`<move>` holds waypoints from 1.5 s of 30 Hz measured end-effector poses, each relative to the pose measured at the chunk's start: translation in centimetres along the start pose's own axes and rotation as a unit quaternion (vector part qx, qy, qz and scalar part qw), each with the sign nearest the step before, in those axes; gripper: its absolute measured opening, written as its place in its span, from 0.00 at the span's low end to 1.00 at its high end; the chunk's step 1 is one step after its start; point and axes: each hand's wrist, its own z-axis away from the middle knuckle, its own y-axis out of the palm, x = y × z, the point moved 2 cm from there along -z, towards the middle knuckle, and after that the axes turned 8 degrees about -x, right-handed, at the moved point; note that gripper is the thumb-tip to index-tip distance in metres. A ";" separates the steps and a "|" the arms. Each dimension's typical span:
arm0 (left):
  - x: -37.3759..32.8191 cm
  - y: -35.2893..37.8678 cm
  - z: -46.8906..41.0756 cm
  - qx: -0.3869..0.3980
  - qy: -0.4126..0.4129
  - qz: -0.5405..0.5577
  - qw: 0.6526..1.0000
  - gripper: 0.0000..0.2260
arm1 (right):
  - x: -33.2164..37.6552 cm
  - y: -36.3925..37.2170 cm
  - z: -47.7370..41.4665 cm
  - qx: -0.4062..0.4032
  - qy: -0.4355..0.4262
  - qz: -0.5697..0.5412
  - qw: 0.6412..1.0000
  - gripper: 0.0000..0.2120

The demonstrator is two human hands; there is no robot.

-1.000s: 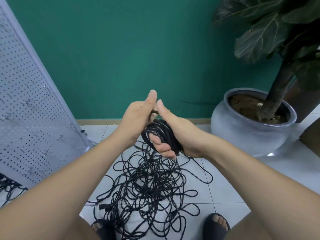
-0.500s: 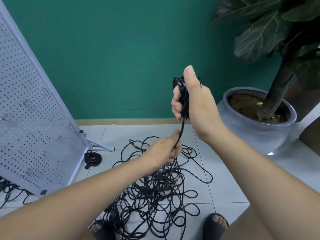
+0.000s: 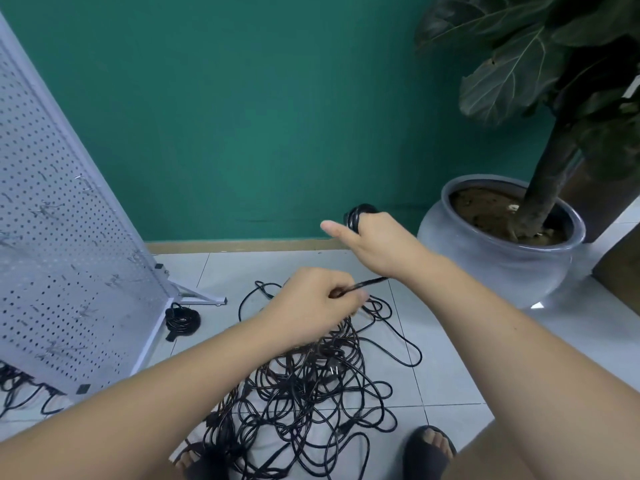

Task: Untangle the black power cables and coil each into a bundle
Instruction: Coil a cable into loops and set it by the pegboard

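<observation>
Above the tiled floor [image 3: 235, 271], a small coil of black cable [image 3: 358, 214] is gripped in the right hand [image 3: 381, 247]. Its fingers are curled round the coil while the thumb is stretched out to the left. From under that hand a single strand [image 3: 369, 282] is led down to the left hand [image 3: 311, 299], where it is pinched between curled fingers [image 3: 348, 297]. The hands are held near each other, the right one higher and nearer the green wall [image 3: 242, 116]. Below them, a loose tangle of black cables [image 3: 311, 393] is spread over the tiles, and a sandalled foot [image 3: 431, 448] is seen at the bottom edge, just right of it. One wound bundle [image 3: 181, 318] is laid on the floor just beside the foot of a white pegboard [image 3: 69, 237] at the left. More black cable [image 3: 20, 389] is seen under the pegboard's lower edge. A grey pot [image 3: 485, 271] with a large-leaved plant [image 3: 519, 64] is stood at the right, near the wall.
</observation>
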 end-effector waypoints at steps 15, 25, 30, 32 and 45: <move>1.1 -5.2 -2.4 -0.147 -0.026 0.205 0.967 0.26 | 4.0 1.3 4.9 0.413 0.143 -0.451 0.778 0.41; 2.1 -1.8 -2.3 -0.084 -0.172 0.332 0.924 0.23 | 6.3 -1.2 6.3 0.289 0.051 -0.577 0.762 0.26; 2.5 0.8 -1.5 -0.052 -0.148 0.303 0.940 0.27 | 6.2 -3.1 5.5 0.117 0.018 -0.605 0.787 0.25; 2.4 1.4 -1.3 -0.026 -0.145 0.292 0.945 0.28 | 6.3 -3.4 5.2 0.065 0.017 -0.606 0.792 0.26; 2.4 4.2 0.8 0.122 -0.121 0.130 0.977 0.18 | 5.1 -4.7 2.2 -0.234 -0.075 -0.318 0.916 0.29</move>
